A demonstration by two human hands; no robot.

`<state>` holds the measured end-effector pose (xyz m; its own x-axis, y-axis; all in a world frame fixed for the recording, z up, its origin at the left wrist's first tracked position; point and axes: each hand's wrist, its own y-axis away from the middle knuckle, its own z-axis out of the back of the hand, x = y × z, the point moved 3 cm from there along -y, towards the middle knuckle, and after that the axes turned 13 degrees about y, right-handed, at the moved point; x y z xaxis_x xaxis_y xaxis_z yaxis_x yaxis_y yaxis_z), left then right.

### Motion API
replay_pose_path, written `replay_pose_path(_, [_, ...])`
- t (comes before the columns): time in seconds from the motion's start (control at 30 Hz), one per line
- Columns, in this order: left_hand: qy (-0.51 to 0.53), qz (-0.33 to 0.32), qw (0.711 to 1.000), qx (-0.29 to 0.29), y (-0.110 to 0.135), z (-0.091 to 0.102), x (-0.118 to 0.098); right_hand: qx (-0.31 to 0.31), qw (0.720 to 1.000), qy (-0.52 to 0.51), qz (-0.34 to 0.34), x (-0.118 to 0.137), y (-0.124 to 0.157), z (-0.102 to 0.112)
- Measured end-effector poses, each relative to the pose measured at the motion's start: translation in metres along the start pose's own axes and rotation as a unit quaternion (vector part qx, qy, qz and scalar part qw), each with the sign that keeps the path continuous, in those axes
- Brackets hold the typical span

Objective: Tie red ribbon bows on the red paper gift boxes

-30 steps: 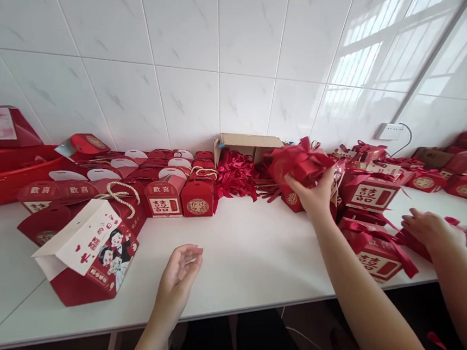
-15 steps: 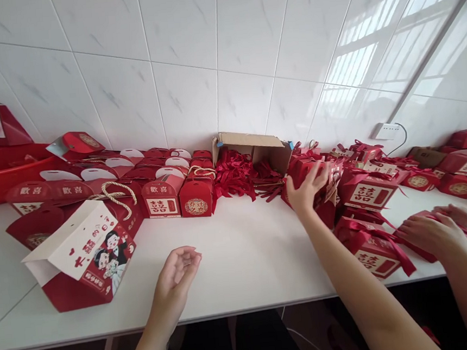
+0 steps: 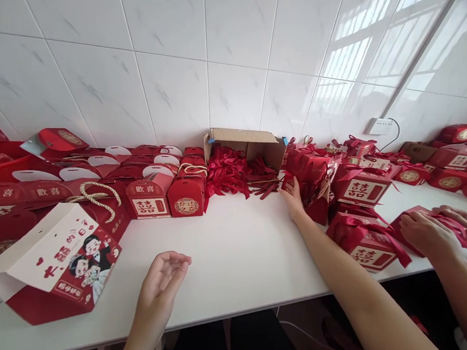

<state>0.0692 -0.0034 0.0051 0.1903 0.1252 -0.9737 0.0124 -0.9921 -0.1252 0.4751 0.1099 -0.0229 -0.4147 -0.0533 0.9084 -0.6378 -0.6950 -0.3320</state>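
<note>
My left hand (image 3: 160,276) hovers over the front of the white table, palm turned inward, fingers stretched out and loosely bent, holding nothing. To its left stands a large red and cream gift box (image 3: 65,266) with a cartoon couple on its face and a raised lid. My right hand (image 3: 293,198) reaches to the left side of a red gift box (image 3: 318,208) at the back right. Its fingers point up and are not wrapped round the box; whether they touch it is unclear. Just left of that hand, dark red ribbons (image 3: 227,170) spill from a cardboard box (image 3: 246,135).
Small red gift boxes (image 3: 148,204) crowd the left rear. Ribbon-tied boxes (image 3: 363,188) are stacked at the right. A co-worker's hands (image 3: 430,234) handle a red box and ribbon there. A power strip (image 3: 381,125) hangs on the tiled wall. The table's front edge (image 3: 246,316) runs below.
My right hand has dropped from the upper part of the red box to its left side. My left hand stays open. The view has shifted slightly to the right.
</note>
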Motion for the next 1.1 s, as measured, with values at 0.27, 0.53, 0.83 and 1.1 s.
replay_pose_path(0.27, [-0.015,-0.003,1.0,-0.018,0.001,-0.001,-0.001,-0.066,0.997,0.016,-0.026,-0.008,-0.035,-0.006])
replay_pose_path(0.53, [-0.025,-0.002,1.0,-0.014,0.002,-0.005,-0.003,-0.167,0.977,0.127,-0.027,0.006,-0.012,-0.004])
replay_pose_path(0.83, [-0.024,-0.004,1.0,-0.011,0.004,-0.004,-0.003,-0.209,0.954,0.181,-0.116,-0.005,-0.001,-0.005])
replay_pose_path(1.1, [-0.04,0.016,0.999,0.002,0.001,0.002,0.001,-0.155,0.964,0.185,-0.112,-0.005,-0.026,-0.008])
